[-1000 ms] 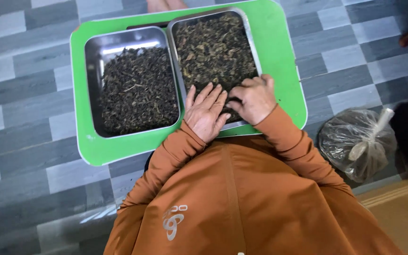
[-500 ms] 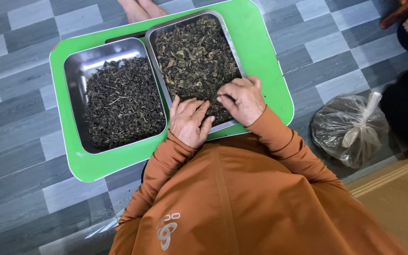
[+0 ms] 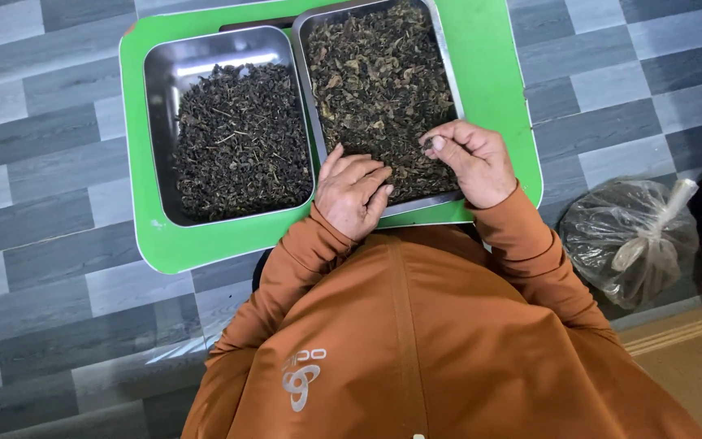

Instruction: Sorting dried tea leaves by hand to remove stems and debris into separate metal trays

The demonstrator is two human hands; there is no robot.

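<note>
Two steel trays sit side by side on one green board [image 3: 493,73] lying on the grey tiled floor [image 3: 34,211]. The left tray [image 3: 160,89] holds darker, finer dried leaves; the right tray [image 3: 444,97] holds dried leaves [image 3: 379,81] that look coarser, curled and mixed brown-green, filling it almost to the rim. Both hands work at its near end. The left hand [image 3: 355,191] lies flat on the leaves, fingers loosely spread. The right hand [image 3: 473,158] pinches a small bit between narrow fingers. One tied clear plastic bag [image 3: 631,240] lies on the floor to the right.
</note>
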